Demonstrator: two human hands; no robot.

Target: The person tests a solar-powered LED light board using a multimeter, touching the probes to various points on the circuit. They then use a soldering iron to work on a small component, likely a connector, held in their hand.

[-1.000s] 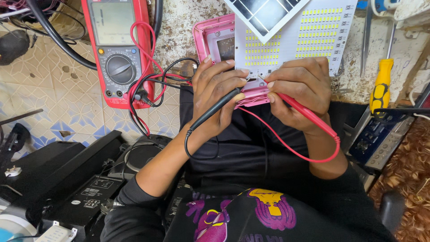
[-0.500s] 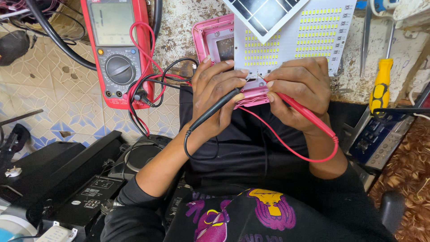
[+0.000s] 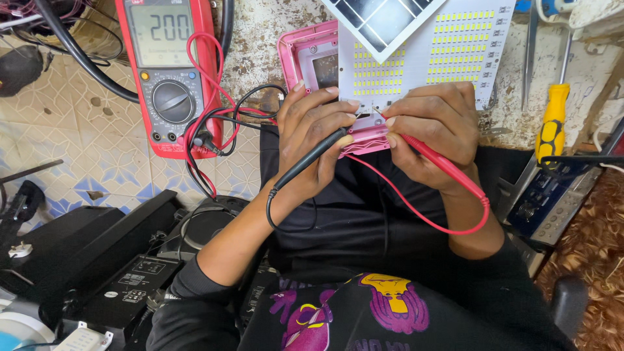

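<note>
While both hands meet over the near edge of a white LED panel studded with rows of small yellow diodes [image 3: 426, 55], each one pinches a slim meter probe. The left hand [image 3: 318, 133] has its fingers curled around a black probe with a black lead [image 3: 312, 159], the thumb pressing it from below, and the probe's tip points up toward the panel's lower edge. The right hand [image 3: 432, 127] grips a red probe with a red lead [image 3: 432, 156] between thumb and fingers; its metal tip touches the panel just beside the left fingertips. The red lead loops down under the right wrist and back toward the middle.

Beneath the panel sits a pink plastic lamp housing [image 3: 309, 55], its open frame showing at the panel's left side and its lower lip peeking out between the two hands. A dark blue solar cell panel with white grid lines [image 3: 383, 23] lies tilted across the LED panel's upper left corner.

At the bench's far left part lies a red handheld multimeter with a grey screen and round dial [image 3: 168, 71], red and black leads plugged in at its bottom. Near the bench's right edge a yellow-and-black-handled screwdriver [image 3: 552, 123] lies upright in view. Black electronic boxes [image 3: 97, 260] are stacked lower left.
</note>
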